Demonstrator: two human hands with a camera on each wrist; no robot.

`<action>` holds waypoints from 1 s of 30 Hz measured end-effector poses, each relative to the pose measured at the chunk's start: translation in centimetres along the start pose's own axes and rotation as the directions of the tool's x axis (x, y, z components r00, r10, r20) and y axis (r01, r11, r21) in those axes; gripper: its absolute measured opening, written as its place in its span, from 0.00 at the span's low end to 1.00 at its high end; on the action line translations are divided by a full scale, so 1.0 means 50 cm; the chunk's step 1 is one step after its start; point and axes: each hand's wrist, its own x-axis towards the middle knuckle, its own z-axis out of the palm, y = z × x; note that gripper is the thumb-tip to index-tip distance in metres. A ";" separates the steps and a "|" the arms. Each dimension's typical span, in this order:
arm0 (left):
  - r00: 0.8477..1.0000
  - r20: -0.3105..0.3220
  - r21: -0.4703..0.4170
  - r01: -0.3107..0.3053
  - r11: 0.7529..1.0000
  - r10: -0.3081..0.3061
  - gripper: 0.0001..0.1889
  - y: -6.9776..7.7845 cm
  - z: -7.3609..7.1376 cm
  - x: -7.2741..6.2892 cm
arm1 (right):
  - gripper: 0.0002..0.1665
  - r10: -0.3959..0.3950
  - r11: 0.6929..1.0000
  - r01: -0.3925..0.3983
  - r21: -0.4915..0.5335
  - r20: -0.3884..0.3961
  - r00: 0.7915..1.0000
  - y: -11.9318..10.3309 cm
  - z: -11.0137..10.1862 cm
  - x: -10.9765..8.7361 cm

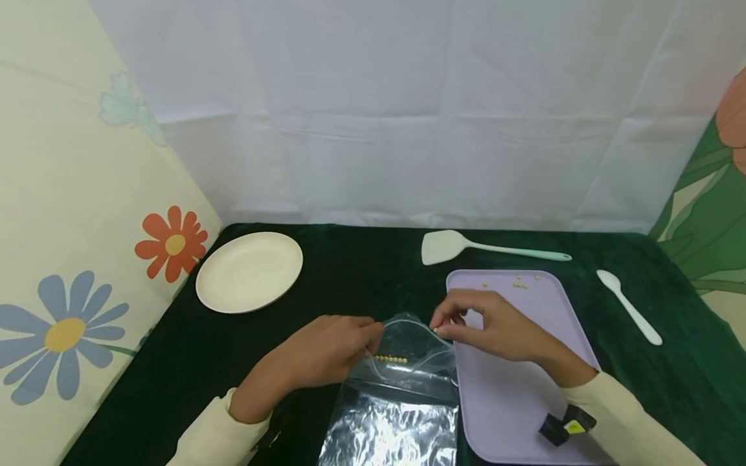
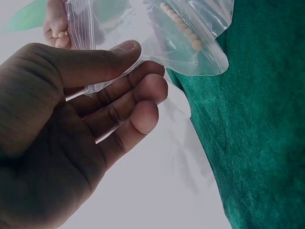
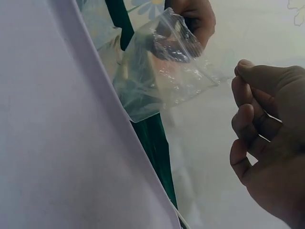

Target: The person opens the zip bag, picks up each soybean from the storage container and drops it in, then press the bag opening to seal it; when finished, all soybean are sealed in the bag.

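Note:
My left hand (image 1: 340, 346) pinches one edge of a clear zip bag (image 2: 112, 21) between thumb and fingers, and the other fingers curl loosely beneath. Inside the bag, several yellow soybeans (image 1: 390, 359) lie in a row along the bottom. At the bag's right side, close by its zip edge, my right hand (image 1: 489, 323) pinches a single soybean (image 2: 62, 34) with thumb and forefinger. The bag's mouth gapes between the two hands in the head view. Under my right forearm and hand lies a lilac tray (image 1: 507, 401), with several loose soybeans (image 1: 520, 285) near its far end.
Shiny clear plastic (image 1: 390, 427) lies flat nearest me, left of the tray. A white plate (image 1: 250, 272) sits at the back left. Behind the tray is a spatula (image 1: 449, 247); a white spoon (image 1: 629, 307) lies right of it. Dark green cloth (image 1: 350, 272) covers the table.

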 end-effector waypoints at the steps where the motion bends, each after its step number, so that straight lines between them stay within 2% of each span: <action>1: 1.000 0.003 -0.002 0.002 1.000 -0.002 0.12 0.000 0.000 0.000 | 0.08 -0.009 1.000 0.009 0.000 0.004 1.000 0.000 0.003 0.000; 6: 1.000 0.015 -0.017 0.002 1.000 -0.002 0.12 -0.001 -0.001 0.002 | 0.10 -0.068 0.998 0.068 0.007 0.012 0.998 -0.004 0.013 0.003; 9: 1.000 0.017 -0.031 -0.004 1.000 0.005 0.11 -0.002 -0.002 0.003 | 0.12 -0.077 0.997 0.076 0.020 0.020 0.997 -0.008 0.017 0.004; 14: 1.000 0.020 -0.074 -0.007 0.997 0.008 0.11 -0.004 -0.004 0.004 | 0.10 -0.004 1.000 0.004 -0.013 -0.008 1.000 -0.012 0.004 0.002; 17: 1.000 0.024 -0.109 0.002 0.994 0.000 0.12 -0.005 -0.007 0.004 | 0.09 0.049 0.996 -0.054 -0.069 -0.076 0.996 -0.008 -0.024 -0.003; 20: 1.000 0.026 -0.129 0.006 0.992 -0.002 0.12 -0.005 -0.009 0.004 | 0.09 0.081 0.984 -0.105 -0.145 -0.164 0.983 0.002 -0.065 -0.014; 22: 1.000 0.024 -0.144 0.004 0.990 -0.001 0.12 -0.006 -0.010 0.004 | 0.08 0.121 0.972 -0.162 -0.172 -0.226 0.967 0.014 -0.098 -0.025; 25: 1.000 0.019 -0.165 0.001 0.986 0.003 0.12 -0.008 -0.008 0.005 | 0.07 0.210 0.941 -0.281 -0.188 -0.326 0.922 0.038 -0.150 -0.046; 28: 1.000 0.015 -0.189 -0.001 0.982 0.004 0.13 -0.011 -0.007 0.007 | 0.13 0.313 0.876 -0.426 -0.224 -0.407 0.858 0.069 -0.194 -0.071; 30: 1.000 0.015 -0.202 -0.001 0.979 0.004 0.14 -0.013 -0.006 0.007 | 0.16 0.363 0.810 -0.511 -0.287 -0.440 0.821 0.090 -0.215 -0.088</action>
